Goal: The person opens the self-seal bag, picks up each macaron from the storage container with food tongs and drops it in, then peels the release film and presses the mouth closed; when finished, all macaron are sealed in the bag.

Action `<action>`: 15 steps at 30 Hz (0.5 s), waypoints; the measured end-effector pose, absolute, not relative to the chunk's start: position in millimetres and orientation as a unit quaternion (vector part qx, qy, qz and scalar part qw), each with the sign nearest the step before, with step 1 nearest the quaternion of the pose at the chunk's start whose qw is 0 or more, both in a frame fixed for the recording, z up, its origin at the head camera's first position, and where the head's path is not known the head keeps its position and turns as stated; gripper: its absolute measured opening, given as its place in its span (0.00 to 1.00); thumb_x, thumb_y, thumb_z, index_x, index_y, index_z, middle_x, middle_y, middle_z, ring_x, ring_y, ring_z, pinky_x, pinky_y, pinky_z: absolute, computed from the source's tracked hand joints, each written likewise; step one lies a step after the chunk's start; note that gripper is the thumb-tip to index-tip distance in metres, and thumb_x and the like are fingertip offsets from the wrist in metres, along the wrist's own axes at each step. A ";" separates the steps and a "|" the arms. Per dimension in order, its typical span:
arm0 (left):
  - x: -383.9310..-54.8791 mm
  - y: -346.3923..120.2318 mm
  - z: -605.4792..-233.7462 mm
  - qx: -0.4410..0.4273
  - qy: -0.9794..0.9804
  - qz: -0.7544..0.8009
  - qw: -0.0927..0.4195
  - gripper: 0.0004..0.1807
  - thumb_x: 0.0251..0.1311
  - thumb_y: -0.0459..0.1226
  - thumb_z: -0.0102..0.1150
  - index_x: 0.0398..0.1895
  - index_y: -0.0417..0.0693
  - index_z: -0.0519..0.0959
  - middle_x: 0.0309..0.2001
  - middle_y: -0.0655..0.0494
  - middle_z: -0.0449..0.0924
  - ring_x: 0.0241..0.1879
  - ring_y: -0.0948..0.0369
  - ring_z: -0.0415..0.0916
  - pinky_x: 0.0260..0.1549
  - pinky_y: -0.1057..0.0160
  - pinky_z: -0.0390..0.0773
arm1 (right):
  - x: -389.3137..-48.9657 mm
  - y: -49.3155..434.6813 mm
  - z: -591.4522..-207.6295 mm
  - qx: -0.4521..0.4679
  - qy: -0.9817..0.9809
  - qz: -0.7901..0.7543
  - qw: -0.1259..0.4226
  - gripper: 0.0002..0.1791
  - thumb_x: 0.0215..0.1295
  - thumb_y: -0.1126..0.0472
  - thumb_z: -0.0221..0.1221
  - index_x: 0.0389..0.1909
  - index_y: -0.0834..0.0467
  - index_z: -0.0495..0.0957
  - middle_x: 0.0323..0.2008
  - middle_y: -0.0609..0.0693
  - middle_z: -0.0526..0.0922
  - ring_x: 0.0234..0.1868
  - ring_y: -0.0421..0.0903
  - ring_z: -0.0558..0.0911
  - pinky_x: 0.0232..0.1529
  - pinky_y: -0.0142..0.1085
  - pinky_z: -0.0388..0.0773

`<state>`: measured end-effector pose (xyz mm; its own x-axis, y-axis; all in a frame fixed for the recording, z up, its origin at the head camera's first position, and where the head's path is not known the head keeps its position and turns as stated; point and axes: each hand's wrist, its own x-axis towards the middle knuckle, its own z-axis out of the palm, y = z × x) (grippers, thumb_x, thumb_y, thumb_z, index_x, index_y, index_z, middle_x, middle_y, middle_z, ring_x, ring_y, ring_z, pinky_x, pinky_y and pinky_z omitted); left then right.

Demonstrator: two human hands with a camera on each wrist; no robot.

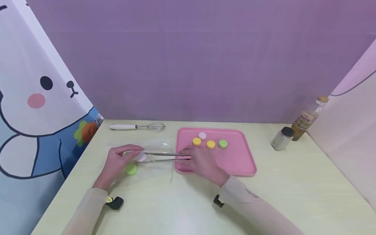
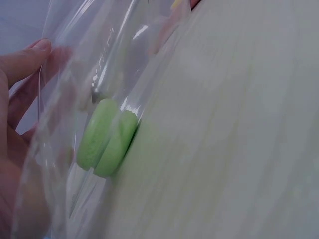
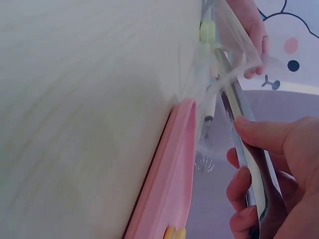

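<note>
- Although the right hand covers part of the pink tray, head view shows it gripping silver tongs; left of tray, left hand pinches clear bag, lilac macaron partly hidden at tongs' tips. Pale table, purple backdrop.
- Left wrist: glare blurs fingers behind film; green macaron, two smooth halves, seen through bag.
- Right wrist: tray cut off at bottom; tongs' tips beyond tray, hard to make out.

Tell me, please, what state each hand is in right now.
Left hand: closed, pinching the edge of the clear plastic bag.
Right hand: closed, holding the metal tongs.
</note>
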<state>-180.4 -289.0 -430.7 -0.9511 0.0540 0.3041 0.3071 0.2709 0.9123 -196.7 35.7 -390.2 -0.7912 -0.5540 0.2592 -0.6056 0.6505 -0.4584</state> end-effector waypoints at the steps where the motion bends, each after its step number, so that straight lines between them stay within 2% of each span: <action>1: -180.5 -289.3 -430.6 -0.115 -0.791 -0.591 0.107 0.12 0.66 0.39 0.68 0.47 0.41 0.87 0.48 0.50 0.87 0.55 0.63 0.79 0.62 0.67 0.67 | -196.9 33.1 -390.6 0.320 -0.908 0.266 0.050 0.16 0.62 0.54 0.72 0.51 0.47 0.87 0.49 0.42 0.87 0.50 0.40 0.84 0.38 0.30 0.80; 5: -180.7 -289.7 -429.8 -0.113 -0.794 -0.588 0.106 0.12 0.66 0.38 0.67 0.48 0.41 0.87 0.48 0.51 0.87 0.55 0.63 0.79 0.62 0.67 0.67 | -198.8 24.7 -393.9 0.327 -0.905 0.268 0.053 0.16 0.62 0.57 0.71 0.51 0.51 0.87 0.49 0.44 0.87 0.51 0.41 0.84 0.43 0.33 0.81; 7: -180.8 -289.7 -430.1 -0.111 -0.792 -0.591 0.104 0.12 0.66 0.39 0.67 0.47 0.41 0.87 0.48 0.51 0.87 0.55 0.63 0.79 0.62 0.68 0.67 | -199.4 21.4 -395.2 0.326 -0.904 0.273 0.049 0.16 0.63 0.59 0.69 0.52 0.52 0.87 0.49 0.45 0.87 0.50 0.41 0.85 0.41 0.31 0.80; 15: -181.3 -289.5 -430.1 -0.108 -0.793 -0.591 0.104 0.12 0.66 0.39 0.67 0.47 0.41 0.88 0.48 0.52 0.87 0.54 0.64 0.79 0.61 0.68 0.68 | -202.0 10.2 -397.2 0.319 -0.907 0.270 0.045 0.17 0.63 0.57 0.70 0.53 0.51 0.87 0.51 0.46 0.87 0.42 0.40 0.86 0.17 0.28 0.69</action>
